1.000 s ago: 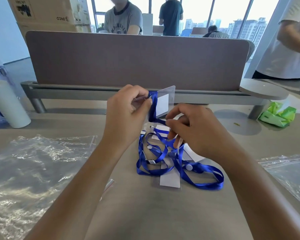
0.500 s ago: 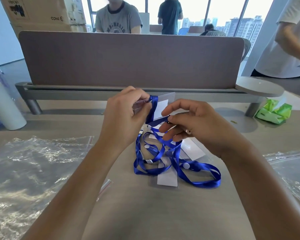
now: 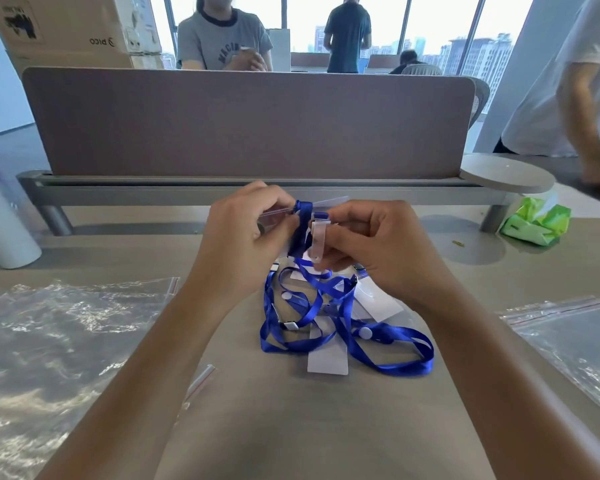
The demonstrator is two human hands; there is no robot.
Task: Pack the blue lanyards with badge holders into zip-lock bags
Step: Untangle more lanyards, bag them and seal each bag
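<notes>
Right hand, now pinching clear strap clip instead of ribbon; left hand gripping badge holder, frame centre. Lanyards tangled below; bags unfilled, lower left.

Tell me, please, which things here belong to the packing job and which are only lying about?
Job: lanyards, badge holder, clip strap, bags, left hand, right hand.

Lying about: green packet, white cylinder, cardboard box, divider.
</notes>
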